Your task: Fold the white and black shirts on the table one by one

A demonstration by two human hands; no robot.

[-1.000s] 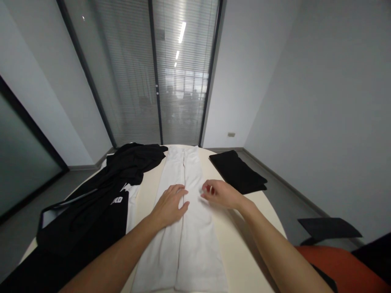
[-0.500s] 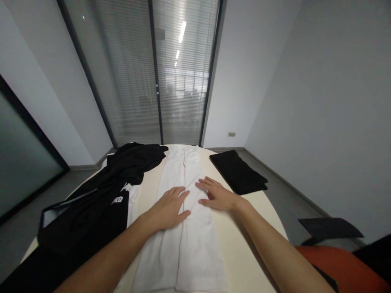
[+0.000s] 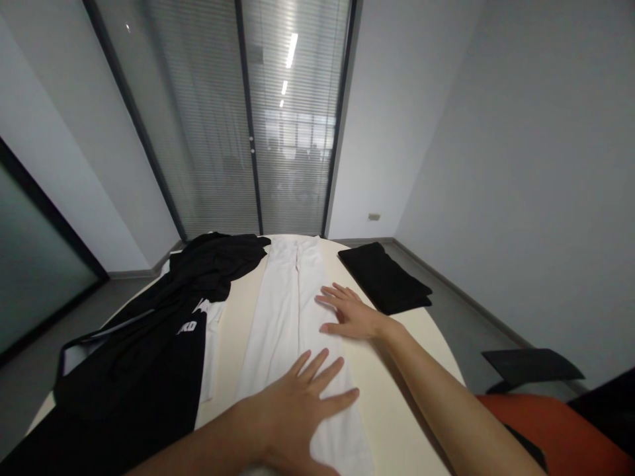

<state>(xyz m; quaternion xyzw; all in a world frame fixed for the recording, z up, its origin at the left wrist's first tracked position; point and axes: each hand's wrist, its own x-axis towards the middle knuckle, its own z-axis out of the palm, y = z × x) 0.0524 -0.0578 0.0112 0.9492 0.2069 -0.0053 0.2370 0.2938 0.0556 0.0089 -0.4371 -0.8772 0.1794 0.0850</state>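
White trousers [image 3: 282, 311] lie lengthwise down the middle of the round table, their two legs side by side with a seam line between them. Over the near part of the trousers my left hand [image 3: 297, 403] is spread with fingers apart; whether it presses on the cloth or hovers just above is hard to tell. At the right edge of the trousers rests my right hand [image 3: 347, 314], open, fingertips on the fabric. Neither hand holds anything.
A heap of black clothes [image 3: 163, 344] with white lettering covers the table's left side. A folded black garment [image 3: 384, 277] lies at the back right of the cream table [image 3: 417, 350]. An orange chair [image 3: 555, 430] stands at the right, and a glass partition [image 3: 218, 132] lies beyond.
My left hand has moved toward me and to the right along the trousers, its fingers now spread wider. My right hand has stayed almost in place. The view has shifted slightly.
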